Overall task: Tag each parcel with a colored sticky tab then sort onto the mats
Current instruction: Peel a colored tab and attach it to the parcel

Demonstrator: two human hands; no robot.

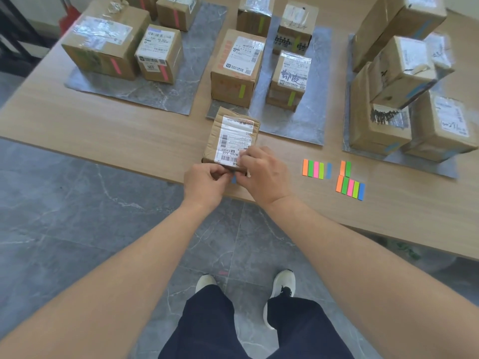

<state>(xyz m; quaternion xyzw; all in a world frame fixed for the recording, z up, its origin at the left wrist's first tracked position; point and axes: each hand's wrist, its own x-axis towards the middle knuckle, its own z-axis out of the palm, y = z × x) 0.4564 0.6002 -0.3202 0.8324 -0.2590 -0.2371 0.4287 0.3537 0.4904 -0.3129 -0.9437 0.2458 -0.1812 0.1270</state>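
Worktop: I see a long wooden worktop (103, 130), and the person stands at its near edge.
Mats: three grey mats lie across it. The left mat (166, 97) carries sorted boxes (153, 53) with pink tabs, the middle mat (298, 125) holds green-tabbed ones, and the right mat (438, 167) holds blue-tabbed ones, some of them stacked.
Parcel: the parcel (230, 136) being worked on is a small, flat cardboard box lying label up. It sits on bare wood at the near edge, just in front of the middle mat.
Handling: I judge it light and stiff, with a slick taped label. I would take it by its cardboard sides, not by the top.
Left hand: the left hand (204, 182) has its fingers curled, pinching at the parcel's near edge.
Right hand: the right hand (261, 172) is curled over the near right corner, holding the parcel.
Tab strips: coloured tab strips (316, 169) lie on the worktop to the right, near the right mat.
Blue tab: a sliver of blue tab (234, 180) shows between the hands. I read it as pinched by the left hand and going onto the near face, which would send this parcel to the right mat.
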